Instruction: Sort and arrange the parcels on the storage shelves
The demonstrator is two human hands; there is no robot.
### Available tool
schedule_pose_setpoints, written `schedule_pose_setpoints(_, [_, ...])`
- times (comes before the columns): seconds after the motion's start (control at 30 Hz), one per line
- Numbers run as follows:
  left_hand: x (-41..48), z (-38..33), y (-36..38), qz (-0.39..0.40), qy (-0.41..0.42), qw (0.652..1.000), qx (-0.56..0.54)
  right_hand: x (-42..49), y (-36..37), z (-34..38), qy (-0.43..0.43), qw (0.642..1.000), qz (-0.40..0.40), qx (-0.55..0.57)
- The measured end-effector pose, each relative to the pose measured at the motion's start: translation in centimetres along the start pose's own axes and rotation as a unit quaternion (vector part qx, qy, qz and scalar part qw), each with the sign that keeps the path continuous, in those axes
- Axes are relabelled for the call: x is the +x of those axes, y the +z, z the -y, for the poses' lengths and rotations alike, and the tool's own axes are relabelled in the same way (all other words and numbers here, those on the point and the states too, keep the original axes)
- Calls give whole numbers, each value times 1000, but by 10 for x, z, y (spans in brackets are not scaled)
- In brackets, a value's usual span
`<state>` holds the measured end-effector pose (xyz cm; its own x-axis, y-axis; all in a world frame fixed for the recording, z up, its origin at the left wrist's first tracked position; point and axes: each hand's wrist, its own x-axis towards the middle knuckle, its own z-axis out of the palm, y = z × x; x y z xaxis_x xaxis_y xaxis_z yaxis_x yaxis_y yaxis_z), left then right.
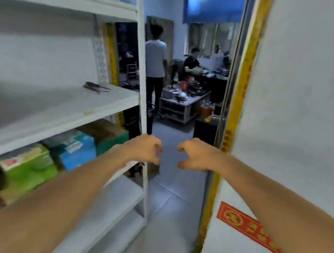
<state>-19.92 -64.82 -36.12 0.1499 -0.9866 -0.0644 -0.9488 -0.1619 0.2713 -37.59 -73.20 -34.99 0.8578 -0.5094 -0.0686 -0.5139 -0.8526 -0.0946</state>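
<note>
Both grips empty, labels unreadable

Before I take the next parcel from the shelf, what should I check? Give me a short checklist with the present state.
1. Left hand free: ok, fingers curled, nothing held.
2. Right hand free: ok, holds nothing.
3. Parcels within sight: ok, green box and blue box sit on the lower shelf.
4. Middle shelf has room: ok, only a small tool lies there.
5. Parcel labels readable: cannot tell, blurred.
</note>
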Motion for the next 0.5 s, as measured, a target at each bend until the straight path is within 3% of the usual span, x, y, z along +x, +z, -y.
schedule_pose_setpoints(0.23, [-158,125,-25,-64,-252,965,-32,76,5,156,-208,978,18,7])
schedule_pose_setpoints(0.5, [-308,147,-11,-92,-425,900,-28,76,21,288,-363,931,40,0])
